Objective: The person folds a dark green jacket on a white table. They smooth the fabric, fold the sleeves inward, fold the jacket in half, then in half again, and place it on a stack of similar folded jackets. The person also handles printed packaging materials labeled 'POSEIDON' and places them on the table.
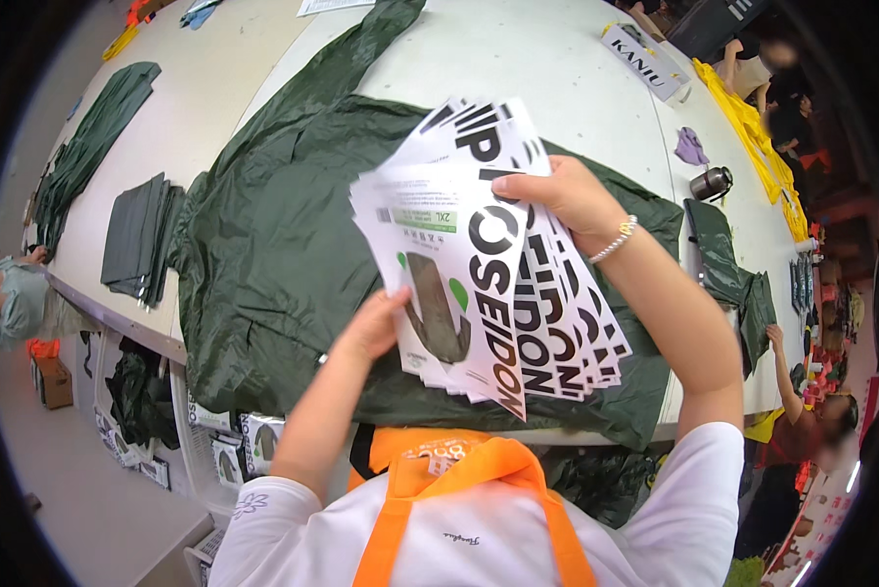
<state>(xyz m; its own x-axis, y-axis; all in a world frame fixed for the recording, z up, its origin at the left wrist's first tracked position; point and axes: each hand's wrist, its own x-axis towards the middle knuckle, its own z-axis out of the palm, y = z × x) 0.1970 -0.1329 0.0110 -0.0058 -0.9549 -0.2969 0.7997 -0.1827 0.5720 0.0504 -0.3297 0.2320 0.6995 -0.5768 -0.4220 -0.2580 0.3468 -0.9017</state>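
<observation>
Between my two hands is a fanned stack of white printed sheets [484, 293], with bold black lettering and a picture of a long dark green coat. My left hand [379, 323] pinches the stack's left edge, thumb on the front sheet. The upper right side is gripped by my right hand [569, 201], its thumb across the front and its fingers mostly hidden behind. Beneath the sheets, a dark green raincoat [273, 235] lies spread over the white table [518, 59], one sleeve stretching away toward the far side.
Folded dark green garments [138, 240] lie at the left, with a longer pile [97, 137] beyond. On the right are a dark flask [711, 183], a purple cloth [691, 146], a white sign [643, 63], a folded green garment [716, 249] and yellow fabric [753, 137]. Co-workers stand around the table.
</observation>
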